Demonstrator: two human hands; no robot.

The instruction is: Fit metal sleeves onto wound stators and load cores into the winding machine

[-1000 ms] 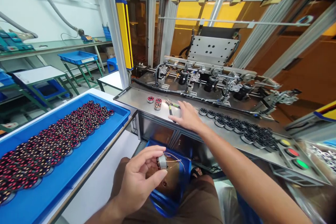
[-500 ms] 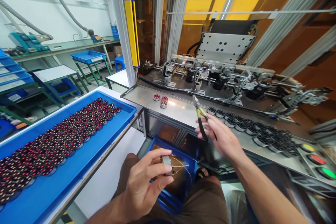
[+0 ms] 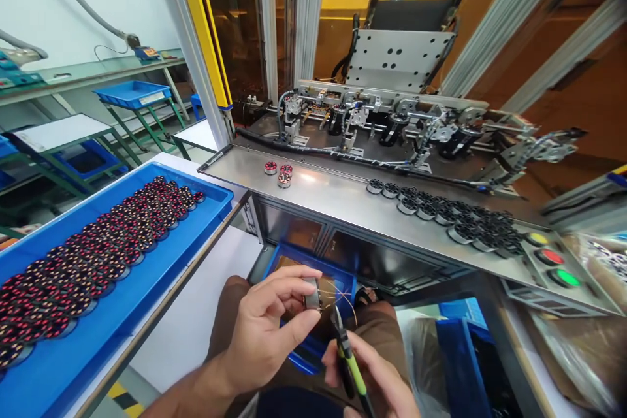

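Between the thumb and fingers of my left hand (image 3: 274,320) is a motor stator (image 3: 312,294), a short round metal part. Thin copper wires (image 3: 340,294) stick out from its right side. My right hand (image 3: 377,372) is wrapped round a pair of cutting pliers (image 3: 345,346) with green and black handles. The pliers' jaws point up, just below the wires; I cannot tell whether they touch them. Below both hands, a blue bin (image 3: 304,364) with a brown bottom sits between my knees.
To the left, a blue tray (image 3: 215,199) holds many wound stators (image 3: 112,241). Three red-wound stators (image 3: 284,179) stand on the metal ledge (image 3: 333,199), with rows of black round parts (image 3: 441,209) further right. Behind is a winding machine (image 3: 392,121). Coloured buttons (image 3: 551,256) sit at the ledge's right end.
My right hand has brought the pliers down and left from above the ledge to beside the wires. My left hand still holds the stator. The view has shifted right and down.
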